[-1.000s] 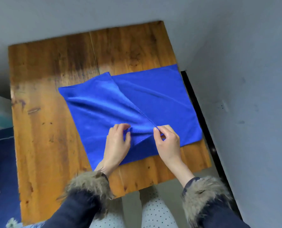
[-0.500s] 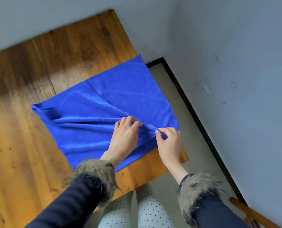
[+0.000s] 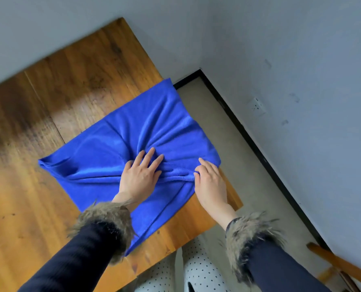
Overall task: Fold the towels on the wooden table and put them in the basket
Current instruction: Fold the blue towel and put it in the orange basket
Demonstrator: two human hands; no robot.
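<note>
Grey walls meet in a corner behind the wooden table (image 3: 55, 114); a black skirting line runs along the floor on the right; no basket in view. One blue towel (image 3: 154, 127) lies on the near right part of the table, partly folded, bunched into creases that fan out from the middle; its right corner sits just at the table edge and its near corner reaches toward the front edge. Left hand (image 3: 139, 175) rests flat on the cloth, fingers straight and spread, pressing down where the creases gather; right hand (image 3: 210, 182) has thumb and fingertips closed on the ridged hem just right of the left hand, pinching it. Step looks like tensioning and flattening the fold; task looks early, since nothing is yet in a basket. To do it well: keep the left palm as an anchor; draw the pinched hem outward and low so the ridge between the hands flattens; sweep creases away from centre; square edges before the next fold; mind the corner slipping off the table edge.
</note>
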